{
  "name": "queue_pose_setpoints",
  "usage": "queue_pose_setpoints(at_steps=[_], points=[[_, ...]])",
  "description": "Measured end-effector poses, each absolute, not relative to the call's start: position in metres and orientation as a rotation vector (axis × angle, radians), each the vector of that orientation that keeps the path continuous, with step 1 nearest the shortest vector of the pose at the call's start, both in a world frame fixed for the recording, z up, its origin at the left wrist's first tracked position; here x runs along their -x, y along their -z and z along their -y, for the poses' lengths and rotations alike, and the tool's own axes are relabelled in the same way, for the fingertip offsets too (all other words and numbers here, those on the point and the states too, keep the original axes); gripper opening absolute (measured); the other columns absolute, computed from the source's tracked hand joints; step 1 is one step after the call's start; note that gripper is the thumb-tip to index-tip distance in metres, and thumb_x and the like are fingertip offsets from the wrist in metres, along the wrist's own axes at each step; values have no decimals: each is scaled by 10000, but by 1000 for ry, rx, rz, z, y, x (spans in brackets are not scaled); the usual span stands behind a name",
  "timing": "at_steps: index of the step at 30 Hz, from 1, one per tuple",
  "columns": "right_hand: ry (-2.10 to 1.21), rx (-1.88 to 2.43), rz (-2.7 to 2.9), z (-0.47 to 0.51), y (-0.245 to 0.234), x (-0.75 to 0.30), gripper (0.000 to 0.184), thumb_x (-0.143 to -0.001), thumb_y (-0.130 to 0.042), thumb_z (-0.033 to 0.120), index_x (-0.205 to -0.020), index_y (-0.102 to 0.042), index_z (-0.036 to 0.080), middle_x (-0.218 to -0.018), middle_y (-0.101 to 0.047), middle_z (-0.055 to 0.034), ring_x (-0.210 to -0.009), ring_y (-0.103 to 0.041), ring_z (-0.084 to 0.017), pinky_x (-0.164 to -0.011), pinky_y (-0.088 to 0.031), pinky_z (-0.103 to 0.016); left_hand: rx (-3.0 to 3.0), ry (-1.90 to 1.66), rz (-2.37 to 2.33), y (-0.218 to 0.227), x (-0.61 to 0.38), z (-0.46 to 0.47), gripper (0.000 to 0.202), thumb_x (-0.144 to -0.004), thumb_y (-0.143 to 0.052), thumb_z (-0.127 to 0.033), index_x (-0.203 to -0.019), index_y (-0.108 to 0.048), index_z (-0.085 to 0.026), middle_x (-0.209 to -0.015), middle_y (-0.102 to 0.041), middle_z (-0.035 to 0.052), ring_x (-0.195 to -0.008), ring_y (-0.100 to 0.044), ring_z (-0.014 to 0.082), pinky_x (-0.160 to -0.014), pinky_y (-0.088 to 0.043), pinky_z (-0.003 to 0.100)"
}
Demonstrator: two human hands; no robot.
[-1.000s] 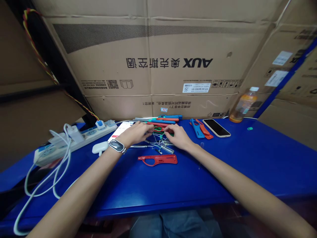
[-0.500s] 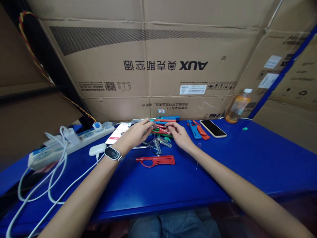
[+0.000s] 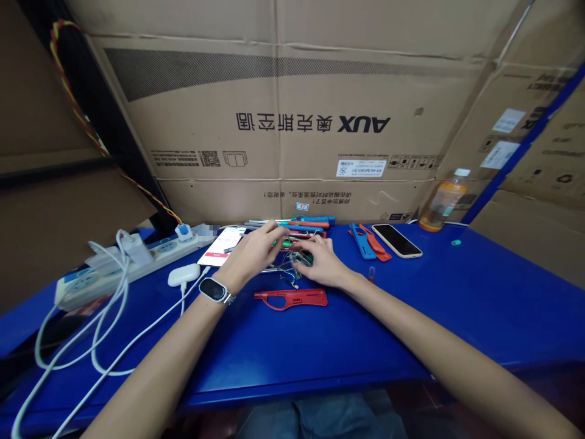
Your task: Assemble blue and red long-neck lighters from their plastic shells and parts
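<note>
A red lighter half-shell (image 3: 295, 298) with a trigger-shaped loop lies flat on the blue table, in front of both hands. My left hand (image 3: 258, 249) is curled above the pile of parts, its fingertips close together; what they hold, if anything, is too small to name. My right hand (image 3: 322, 263) has its thumb and fingers around a clear lighter fuel tank (image 3: 302, 258) in the pile, partly hidden by the fingers. Thin wires (image 3: 289, 279) lie just below it. Red, green and blue lighter casings (image 3: 315, 221) are stacked behind the hands.
Blue and orange casing halves (image 3: 362, 242) and a phone (image 3: 397, 240) lie to the right, with a drink bottle (image 3: 444, 202) beyond. At left are a lit phone (image 3: 219, 249), a white charging case (image 3: 183, 275), cables and a power strip (image 3: 146, 256). A cardboard wall (image 3: 292, 79) closes the back.
My right hand has come down and toward me, from beside my left fingertips onto the clear tanks. My left hand stays over the pile. The whole view has shifted slightly.
</note>
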State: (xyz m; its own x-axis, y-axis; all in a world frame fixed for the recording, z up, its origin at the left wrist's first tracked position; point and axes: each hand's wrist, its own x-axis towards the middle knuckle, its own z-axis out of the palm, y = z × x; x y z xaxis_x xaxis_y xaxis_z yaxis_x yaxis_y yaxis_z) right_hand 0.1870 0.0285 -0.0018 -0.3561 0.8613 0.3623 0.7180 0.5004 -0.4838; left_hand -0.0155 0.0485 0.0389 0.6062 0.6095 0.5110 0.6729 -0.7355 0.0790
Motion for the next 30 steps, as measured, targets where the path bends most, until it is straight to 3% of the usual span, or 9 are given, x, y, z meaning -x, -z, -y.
queue_pose_setpoints(at_steps=[6, 10, 18, 24, 30], points=[[-321, 1242, 2133, -33, 3, -195, 212, -849, -676, 252, -1061, -679, 232, -895, -695, -36, -901, -587, -210, -919, -319, -428, 2661, 685, 1173, -38, 16, -50, 218, -996, -418, -210, -1087, -616, -192, -991, -571, 61, -798, -619, 191, -698, -477, 297], [-277, 1166, 2093, -32, 3, -195, 197, -860, -631, 171, -1053, -638, 212, -908, -723, -24, -922, -616, -209, -895, -322, -398, 2589, 665, 1197, -36, 13, -51, 225, -997, -420, -199, -1108, -615, -191, -986, -570, 61, -763, -620, 185, -663, -463, 289], [-185, 1043, 2241, -12, -3, -195, 136, -849, -611, 157, -974, -635, 207, -952, -718, -21, -891, -625, -183, -863, -311, -363, 2494, 781, 1228, -32, 8, -54, 235, -1004, -418, -207, -1128, -614, -168, -946, -572, 66, -728, -618, 185, -614, -444, 287], [-150, 1156, 2214, -10, 1, -194, 284, -768, -718, 218, -1016, -582, 194, -944, -687, -20, -875, -605, -190, -822, -325, -340, 2457, 828, 1234, -32, 6, -55, 245, -1008, -425, -230, -1150, -614, -163, -946, -572, 71, -732, -617, 188, -614, -451, 285], [-71, 988, 2229, -13, 4, -190, 120, -839, -606, 132, -934, -575, 199, -968, -689, -35, -887, -598, -183, -846, -332, -338, 2439, 871, 1243, -31, -1, -54, 272, -1010, -410, -218, -1193, -604, -171, -958, -571, 77, -754, -623, 198, -624, -467, 289]])
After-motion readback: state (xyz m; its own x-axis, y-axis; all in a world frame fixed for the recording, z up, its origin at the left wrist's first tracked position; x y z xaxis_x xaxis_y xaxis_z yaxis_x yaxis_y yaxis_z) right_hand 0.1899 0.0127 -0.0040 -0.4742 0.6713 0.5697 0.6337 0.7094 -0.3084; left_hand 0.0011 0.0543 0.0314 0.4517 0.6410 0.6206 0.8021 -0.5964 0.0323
